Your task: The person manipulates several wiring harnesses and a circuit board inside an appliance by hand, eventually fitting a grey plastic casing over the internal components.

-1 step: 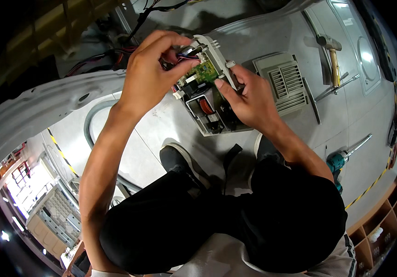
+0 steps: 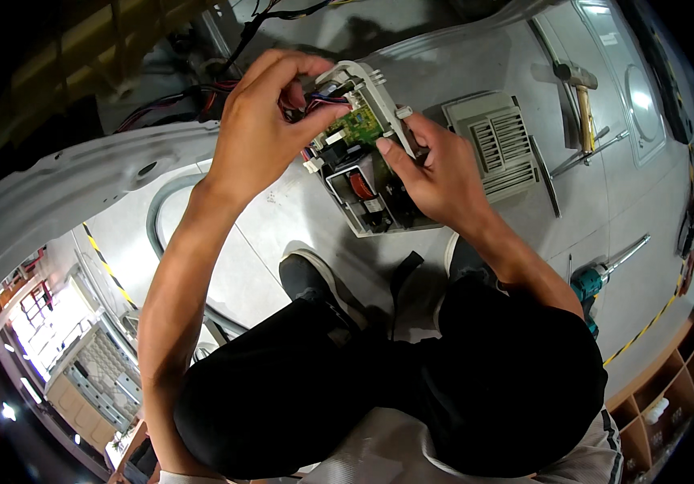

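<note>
An open plastic control box (image 2: 379,95) is tilted up between my hands, showing its green circuit board (image 2: 357,127) and a copper-wound coil (image 2: 360,185). My left hand (image 2: 262,121) is curled at the box's far left corner. A bundle of coloured wires (image 2: 327,100) runs between its thumb and fingers to the board; the inner fingers are partly hidden. With thumb on the inner side and fingers round the outside, my right hand (image 2: 444,165) grips the box's right rim.
A slatted grey cover (image 2: 499,145) lies right of the box. Farther right are a hammer (image 2: 577,78), long metal tools (image 2: 593,153) and a teal power driver (image 2: 589,282). A metal panel edge (image 2: 97,173) and hanging cables (image 2: 161,105) border the left. My shoes (image 2: 308,274) stand nearby.
The fingers of my left hand have shifted slightly at the box's upper corner. My right hand and the box have stayed in place.
</note>
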### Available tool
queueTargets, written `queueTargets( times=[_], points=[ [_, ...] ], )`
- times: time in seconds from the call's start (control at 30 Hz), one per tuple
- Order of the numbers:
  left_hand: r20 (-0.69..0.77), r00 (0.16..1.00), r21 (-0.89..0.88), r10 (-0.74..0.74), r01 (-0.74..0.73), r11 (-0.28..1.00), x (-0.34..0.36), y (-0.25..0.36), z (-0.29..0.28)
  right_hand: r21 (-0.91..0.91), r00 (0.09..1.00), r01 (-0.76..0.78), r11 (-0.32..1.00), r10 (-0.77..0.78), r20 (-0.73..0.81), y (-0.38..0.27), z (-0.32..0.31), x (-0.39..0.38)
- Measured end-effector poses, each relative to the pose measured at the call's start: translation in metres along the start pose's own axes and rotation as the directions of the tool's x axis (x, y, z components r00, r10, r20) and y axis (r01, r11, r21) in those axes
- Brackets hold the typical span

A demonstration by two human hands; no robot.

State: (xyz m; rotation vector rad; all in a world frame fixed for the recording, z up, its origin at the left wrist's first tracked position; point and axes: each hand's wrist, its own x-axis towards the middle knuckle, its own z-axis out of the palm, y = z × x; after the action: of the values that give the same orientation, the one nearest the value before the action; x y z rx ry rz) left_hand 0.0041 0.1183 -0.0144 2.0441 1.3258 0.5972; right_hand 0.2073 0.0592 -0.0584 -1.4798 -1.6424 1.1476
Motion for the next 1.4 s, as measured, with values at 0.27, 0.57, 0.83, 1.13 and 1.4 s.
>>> queueTargets(
  times=[0.27,0.57,0.83,1.13,1.4],
  points=[
    [0.369,0.922,-0.318,-0.117,0.243,0.917,0.006,0.001,-0.012,-0.085,0.989,0.142,0.986,-0.145,-0.024,-0.003,-0.004,-0.002],
    [0.372,0.928,-0.236,0.022,0.072,0.969,0.014,-0.005,-0.021,-0.134,0.976,0.209,0.969,-0.214,-0.025,-0.002,-0.006,-0.001],
    [0.416,0.907,-0.172,-0.069,0.153,0.973,0.013,0.006,-0.015,-0.124,0.975,0.219,0.968,-0.222,-0.013,-0.001,-0.005,-0.001],
    [0.461,0.883,-0.362,-0.088,0.277,0.890,0.010,-0.005,-0.012,-0.131,0.973,0.222,0.966,-0.228,-0.028,0.001,-0.005,0.000],
    [0.450,0.893,-0.470,-0.012,0.249,0.847,0.009,-0.019,-0.014,-0.113,0.977,0.208,0.972,-0.212,-0.019,-0.001,-0.004,0.000]
  ],
)
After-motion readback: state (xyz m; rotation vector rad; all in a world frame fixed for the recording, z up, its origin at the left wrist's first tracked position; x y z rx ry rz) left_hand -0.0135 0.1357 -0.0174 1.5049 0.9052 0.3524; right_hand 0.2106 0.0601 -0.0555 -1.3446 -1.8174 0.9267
